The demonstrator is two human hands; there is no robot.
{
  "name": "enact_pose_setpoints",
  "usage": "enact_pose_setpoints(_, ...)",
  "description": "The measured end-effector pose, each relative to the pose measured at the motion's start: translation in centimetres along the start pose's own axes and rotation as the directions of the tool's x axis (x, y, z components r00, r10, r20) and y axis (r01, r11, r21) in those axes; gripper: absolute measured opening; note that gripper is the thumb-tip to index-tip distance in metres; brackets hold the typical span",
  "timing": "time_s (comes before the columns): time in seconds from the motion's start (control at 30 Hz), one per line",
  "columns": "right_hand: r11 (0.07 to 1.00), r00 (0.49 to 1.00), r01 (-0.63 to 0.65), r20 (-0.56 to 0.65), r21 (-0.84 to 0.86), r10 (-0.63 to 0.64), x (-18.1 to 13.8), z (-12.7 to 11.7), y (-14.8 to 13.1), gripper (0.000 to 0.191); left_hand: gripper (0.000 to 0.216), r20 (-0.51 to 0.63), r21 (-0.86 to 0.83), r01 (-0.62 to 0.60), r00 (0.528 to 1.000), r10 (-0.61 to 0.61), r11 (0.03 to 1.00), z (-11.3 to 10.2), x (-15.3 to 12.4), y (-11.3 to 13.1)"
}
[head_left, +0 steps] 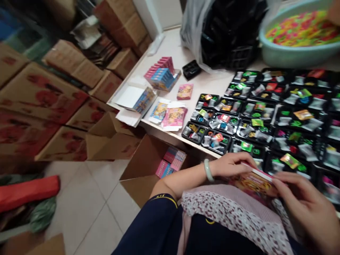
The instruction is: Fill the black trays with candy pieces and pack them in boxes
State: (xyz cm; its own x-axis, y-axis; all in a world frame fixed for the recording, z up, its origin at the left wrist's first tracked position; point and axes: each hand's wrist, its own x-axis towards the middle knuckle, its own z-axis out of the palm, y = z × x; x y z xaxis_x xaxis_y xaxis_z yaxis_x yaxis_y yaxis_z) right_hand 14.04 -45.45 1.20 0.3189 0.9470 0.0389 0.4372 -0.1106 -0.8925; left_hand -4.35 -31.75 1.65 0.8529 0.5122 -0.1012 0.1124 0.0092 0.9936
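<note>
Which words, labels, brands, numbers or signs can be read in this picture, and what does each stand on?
None can be read with certainty.
Pink box between left hand and right hand: print too blurred.
Pink packet on the table: too blurred.
Wrapped sachets: too small.
Brown carton with red print: too blurred.
Dark sleeve with yellow marks: too small.

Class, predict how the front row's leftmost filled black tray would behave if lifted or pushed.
The tray looks like thin glossy plastic, so it is probably light and may slide. Its low, wide shape makes tipping unlikely. The small items lie uncovered, so tilting could spill them.
</note>
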Motion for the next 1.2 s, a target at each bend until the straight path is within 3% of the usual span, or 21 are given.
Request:
enact_pose_setpoints(0.17, 0.973, 0.97, 0.219, 0.123, -0.077, -0.209, -0.1, -0.1, 1.5, 0.017, 0.012, 0.095, -0.035, -0.061, 0.993, 0.064, 0.998, -1.2, -1.3, -1.1)
enact_pose_setpoints(0.27, 0.953, 0.953, 0.289, 0.122, -0.093, -0.277, -0.1, 0.3, 1.3, 0.018, 0.011, 0.039, 0.011, -0.095, 0.995, 0.095, 0.995, -1.1, -1.9, -1.5)
enact_pose_setpoints(0.4, 0.97, 0.972, 0.234, 0.045, -0.062, -0.232, 0.4, 1.1, 0.9, 0.014, 0.024, -0.076, 0.086, -0.078, 0.994, 0.084, 0.993, -1.0, -1.6, -1.4)
enact_pose_setpoints(0.63, 0.98, 1.0, 0.017, 0.005, 0.198, -0.019, 0.0, 0.2, 0.5, 0.027, 0.02, -0.049, 0.203, -0.169, 0.982, 0.183, 0.964, -1.8, 0.2, -0.8)
enact_pose_setpoints(0.7, 0.984, 0.997, -0.013, -0.075, 0.18, 0.027, -0.6, -2.0, 1.4, 0.027, 0.022, -0.076, 0.215, -0.127, 0.986, 0.146, 0.968, -1.8, 0.2, -0.5)
enact_pose_setpoints(0.77, 0.997, 0.965, -0.058, -0.254, 0.043, 0.067, -1.2, -5.7, 3.3, 0.022, 0.023, -0.139, 0.239, -0.036, 0.988, 0.071, 0.97, -1.9, 0.4, -0.2)
enact_pose_setpoints(0.8, 0.992, 0.926, -0.113, -0.368, -0.055, 0.085, -1.5, -8.2, 4.5, 0.021, 0.026, -0.212, 0.241, 0.017, 0.977, 0.035, 0.97, -1.9, 0.6, -0.1)
enact_pose_setpoints(0.87, 0.922, 0.802, -0.299, -0.589, -0.245, 0.103, -2.4, -13.6, 7.0, 0.024, 0.026, -0.334, 0.257, -0.009, 0.937, 0.097, 0.966, -2.0, 1.4, 0.3)
enact_pose_setpoints(0.93, 0.752, 0.68, -0.543, -0.722, -0.375, 0.131, -3.2, -18.7, 9.1, 0.032, 0.018, -0.322, 0.294, -0.096, 0.927, 0.193, 0.951, -1.6, 2.5, 0.8)
enact_pose_setpoints(1.0, 0.567, 0.624, -0.7, -0.758, -0.434, 0.189, -3.3, -22.3, 10.6, 0.038, 0.012, -0.235, 0.336, -0.161, 0.94, 0.248, 0.928, -0.8, 3.4, 1.3)
enact_pose_setpoints(1.07, 0.47, 0.617, -0.755, -0.737, -0.457, 0.274, -3.0, -24.4, 11.6, 0.033, 0.013, -0.181, 0.372, -0.171, 0.951, 0.252, 0.913, -0.1, 3.9, 1.8)
enact_pose_setpoints(1.13, 0.495, 0.627, -0.752, -0.705, -0.436, 0.332, -2.5, -25.2, 12.5, 0.024, 0.013, -0.184, 0.394, -0.145, 0.955, 0.232, 0.908, 0.4, 4.2, 2.2)
enact_pose_setpoints(1.2, 0.643, 0.61, -0.711, -0.705, -0.284, 0.363, -2.3, -25.4, 13.5, 0.017, 0.013, -0.195, 0.407, -0.124, 0.956, 0.219, 0.905, 0.5, 4.3, 2.3)
